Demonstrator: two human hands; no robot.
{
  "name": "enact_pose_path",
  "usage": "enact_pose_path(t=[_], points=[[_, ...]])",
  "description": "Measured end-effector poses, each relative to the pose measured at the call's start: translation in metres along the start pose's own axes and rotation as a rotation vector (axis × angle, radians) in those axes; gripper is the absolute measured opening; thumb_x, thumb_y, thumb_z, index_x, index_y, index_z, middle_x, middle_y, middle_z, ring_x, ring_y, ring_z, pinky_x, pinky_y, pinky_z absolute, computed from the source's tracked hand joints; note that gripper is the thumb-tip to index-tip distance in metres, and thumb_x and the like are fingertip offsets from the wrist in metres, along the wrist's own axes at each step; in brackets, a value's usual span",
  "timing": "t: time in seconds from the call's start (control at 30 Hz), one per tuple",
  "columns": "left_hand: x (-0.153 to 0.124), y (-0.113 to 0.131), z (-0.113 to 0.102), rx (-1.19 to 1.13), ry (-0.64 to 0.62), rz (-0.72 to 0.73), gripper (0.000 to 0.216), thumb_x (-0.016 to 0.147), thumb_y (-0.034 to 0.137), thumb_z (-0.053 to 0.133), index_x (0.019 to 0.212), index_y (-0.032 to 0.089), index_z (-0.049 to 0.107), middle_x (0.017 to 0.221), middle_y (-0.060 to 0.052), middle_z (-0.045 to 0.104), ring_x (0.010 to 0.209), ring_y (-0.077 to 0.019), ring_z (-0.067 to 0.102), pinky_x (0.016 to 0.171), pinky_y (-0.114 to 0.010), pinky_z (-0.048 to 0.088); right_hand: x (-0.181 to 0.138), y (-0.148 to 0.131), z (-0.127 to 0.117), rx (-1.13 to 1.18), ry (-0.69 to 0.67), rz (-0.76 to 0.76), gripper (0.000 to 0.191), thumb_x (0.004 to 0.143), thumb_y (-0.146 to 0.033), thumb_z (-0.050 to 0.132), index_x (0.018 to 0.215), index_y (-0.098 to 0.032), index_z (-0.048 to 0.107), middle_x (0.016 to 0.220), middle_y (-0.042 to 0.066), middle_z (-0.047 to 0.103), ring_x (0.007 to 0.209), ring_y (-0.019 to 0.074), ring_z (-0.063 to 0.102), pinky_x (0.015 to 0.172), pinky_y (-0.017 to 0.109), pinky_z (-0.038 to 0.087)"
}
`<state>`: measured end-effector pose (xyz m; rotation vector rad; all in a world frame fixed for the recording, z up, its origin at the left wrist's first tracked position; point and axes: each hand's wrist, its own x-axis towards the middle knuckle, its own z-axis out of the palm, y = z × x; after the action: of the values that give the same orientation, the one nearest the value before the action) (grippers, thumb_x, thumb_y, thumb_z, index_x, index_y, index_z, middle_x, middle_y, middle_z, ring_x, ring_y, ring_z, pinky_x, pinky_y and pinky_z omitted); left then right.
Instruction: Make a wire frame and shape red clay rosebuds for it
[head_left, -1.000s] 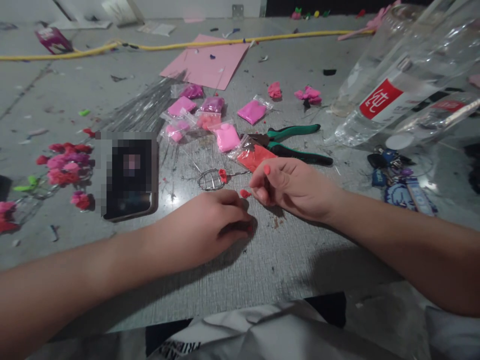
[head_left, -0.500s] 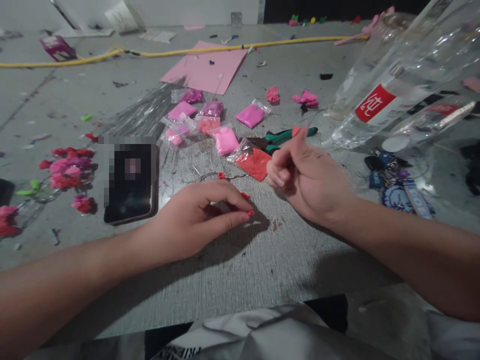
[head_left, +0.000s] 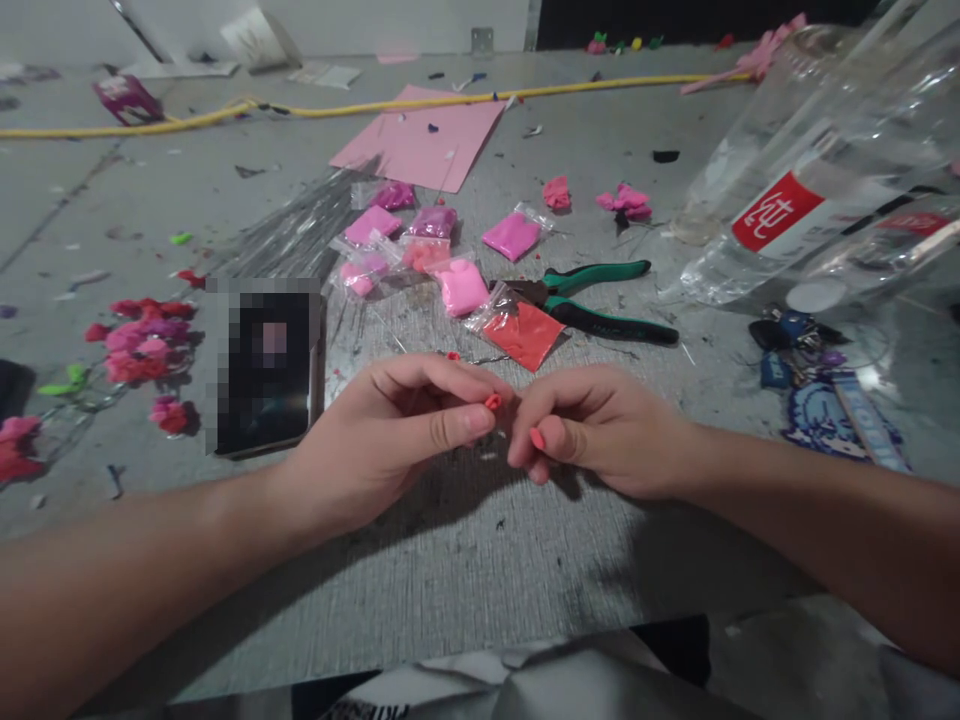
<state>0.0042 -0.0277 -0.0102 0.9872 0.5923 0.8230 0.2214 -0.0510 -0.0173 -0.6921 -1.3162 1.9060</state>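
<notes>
My left hand is raised a little over the grey table, its thumb and fingers pinched on a small red clay piece. My right hand meets it fingertip to fingertip, fingers curled, with another small red clay bit stuck on its thumb tip. Just behind the hands lies a thin wire carrying a red bit. An open bag of red clay lies behind the right hand.
Several small bags of pink and purple clay lie mid-table, green-handled pliers to their right. A phone and finished clay flowers sit left. Large clear bottles and keys stand right. Pink paper and a yellow cord lie far back.
My left hand lifted off the table with the red piece. My right hand came down and left from near the pliers, and the two now meet fingertip to fingertip.
</notes>
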Motion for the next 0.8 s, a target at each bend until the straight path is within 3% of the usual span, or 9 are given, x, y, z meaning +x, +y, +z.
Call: enact_pose_path(t=[0.1,0.33,0.53,0.8], points=[[-0.003,-0.006,0.004,-0.032,0.012,-0.016,0.01,0.081,0.017,0.089,0.083,0.022,0.081,0.099,0.0,0.079,0.081,-0.0118,0.074,0.072,-0.025,0.066,0.001,0.003,0.0,0.028,-0.008,0.041,0.038,0.091,-0.05,0.078,0.076,-0.017,0.068,0.072,0.0,0.068,0.062,0.0087,0.06,0.05,0.019,0.046],[-0.006,-0.009,0.015,-0.167,-0.014,-0.109,0.018,0.077,0.022,0.093,0.081,0.021,0.075,0.084,0.003,0.073,0.07,-0.0125,0.073,0.073,-0.034,0.069,0.002,0.005,0.001,0.032,-0.029,0.079,0.043,0.091,-0.057,0.076,0.079,-0.017,0.068,0.073,0.0,0.068,0.061,0.009,0.062,0.054,0.021,0.051],[-0.008,-0.012,0.013,-0.22,-0.14,-0.085,0.01,0.088,0.015,0.082,0.089,0.025,0.08,0.084,0.002,0.074,0.079,-0.0115,0.075,0.079,-0.031,0.067,0.002,0.005,0.002,0.055,-0.067,0.079,0.04,0.094,-0.054,0.074,0.082,-0.016,0.07,0.075,0.0,0.068,0.061,0.0083,0.063,0.054,0.02,0.051],[-0.009,-0.014,0.011,-0.225,-0.187,-0.099,0.013,0.092,0.013,0.077,0.093,0.025,0.082,0.087,0.0,0.074,0.081,-0.0135,0.076,0.081,-0.033,0.067,0.001,0.005,0.002,0.118,-0.109,0.079,0.035,0.097,-0.046,0.073,0.083,-0.015,0.073,0.073,-0.002,0.067,0.06,0.0056,0.063,0.054,0.017,0.05]])
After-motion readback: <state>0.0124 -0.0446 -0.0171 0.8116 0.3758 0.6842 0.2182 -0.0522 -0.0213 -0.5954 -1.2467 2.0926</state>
